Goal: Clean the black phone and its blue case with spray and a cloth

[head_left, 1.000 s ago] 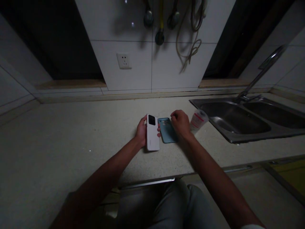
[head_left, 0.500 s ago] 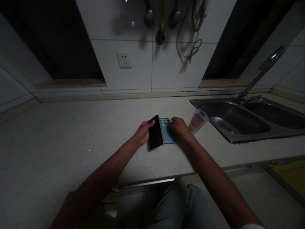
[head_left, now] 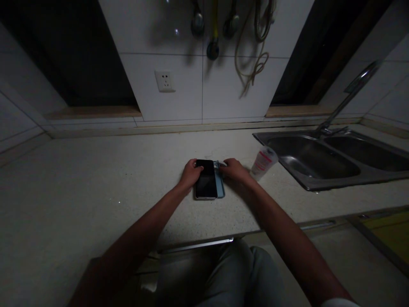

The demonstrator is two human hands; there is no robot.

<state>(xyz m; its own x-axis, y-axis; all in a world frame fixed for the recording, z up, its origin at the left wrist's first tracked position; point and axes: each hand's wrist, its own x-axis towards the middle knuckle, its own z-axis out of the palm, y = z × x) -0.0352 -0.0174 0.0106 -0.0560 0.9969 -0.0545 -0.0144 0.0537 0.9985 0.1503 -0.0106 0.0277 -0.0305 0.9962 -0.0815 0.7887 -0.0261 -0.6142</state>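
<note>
A black smartphone (head_left: 206,183) lies screen up over the left part of a light blue phone case (head_left: 220,186), whose right strip and camera cutouts still show. My left hand (head_left: 189,174) is closed on the phone's left edge, thumb on the screen. On the other side my right hand (head_left: 235,169) grips the upper right edge of the case, with its fingers partly hidden. Both phone and case are just over the pale countertop (head_left: 153,170); whether they rest on it I cannot tell.
A clear plastic cup with red print (head_left: 263,161) stands just right of my right hand. Farther right is a steel double sink (head_left: 306,185) with a tall faucet (head_left: 343,100). A wall socket (head_left: 165,81) and hanging hoses (head_left: 252,76) are on the tiled wall behind.
The phone has turned from tilted to nearly straight and slid right over the case, covering more of it. The case and my right hand have shifted slightly left.
</note>
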